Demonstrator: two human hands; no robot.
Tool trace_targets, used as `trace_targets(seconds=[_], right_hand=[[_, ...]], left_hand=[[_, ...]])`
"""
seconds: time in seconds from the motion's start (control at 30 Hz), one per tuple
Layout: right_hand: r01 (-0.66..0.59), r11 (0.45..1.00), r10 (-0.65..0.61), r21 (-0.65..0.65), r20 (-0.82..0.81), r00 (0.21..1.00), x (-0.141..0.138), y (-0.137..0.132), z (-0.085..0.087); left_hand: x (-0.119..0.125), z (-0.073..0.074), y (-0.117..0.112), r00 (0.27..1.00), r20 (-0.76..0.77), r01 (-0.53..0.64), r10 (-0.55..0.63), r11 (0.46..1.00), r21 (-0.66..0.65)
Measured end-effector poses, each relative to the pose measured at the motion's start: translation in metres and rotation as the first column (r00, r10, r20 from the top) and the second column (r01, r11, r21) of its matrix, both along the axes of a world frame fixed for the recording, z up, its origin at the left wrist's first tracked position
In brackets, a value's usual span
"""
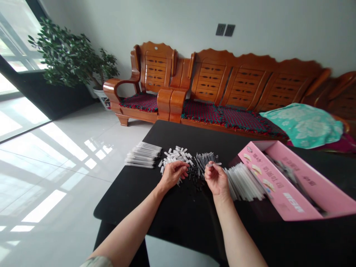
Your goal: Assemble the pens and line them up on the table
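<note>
While the right hand (217, 180) pinches a pale tube (218, 164), the left hand (172, 173) curls near white caps (178, 154). Whether it grips anything cannot be told.

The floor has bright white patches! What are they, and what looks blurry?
In the head view, the patches on the floor look like glare, probably from the bright window; in the head view, the printing on the pink box is smeary, and the sofa blurs toward its right end; in that same view, the black bits are hard to tell apart.
</note>
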State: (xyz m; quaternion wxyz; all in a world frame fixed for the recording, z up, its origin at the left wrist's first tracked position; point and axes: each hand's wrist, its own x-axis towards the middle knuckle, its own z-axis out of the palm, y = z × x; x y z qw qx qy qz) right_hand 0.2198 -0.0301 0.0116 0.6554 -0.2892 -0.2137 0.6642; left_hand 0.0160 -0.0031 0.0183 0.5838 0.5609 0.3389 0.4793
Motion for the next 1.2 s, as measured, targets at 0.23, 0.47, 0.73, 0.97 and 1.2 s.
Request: trace_targets(seconds=[0.23, 0.47, 0.73, 0.97, 1.2], right_hand=[[-0.012, 1.000, 0.011, 0.021, 0.074, 0.997, -0.023, -0.001, -0.002], [0.017, 0.998, -0.027, 0.059, 0.169, 0.985, -0.036, -0.002, -0.001], [0.029, 0.997, -0.043, 0.065, 0.224, 0.974, -0.040, -0.005, 0.005], [0.029, 0.996, -0.050, 0.084, 0.255, 0.966, -0.041, -0.005, 0.004], [0.046, 0.994, -0.073, 0.095, 0.303, 0.950, -0.041, -0.005, 0.004]], left_hand=[[0.001, -0.010, 0.005, 0.961, 0.271, 0.094, -0.049, 0.984, -0.153], [-0.002, -0.009, 0.007, 0.969, 0.247, 0.060, -0.020, 0.986, -0.158], [0.000, -0.010, 0.006, 0.961, 0.272, 0.105, -0.047, 0.974, -0.202], [0.000, -0.008, 0.006, 0.964, 0.261, 0.110, -0.053, 0.972, -0.208], [0.000, -0.007, 0.005, 0.967, 0.247, 0.107, -0.058, 0.976, -0.191]])
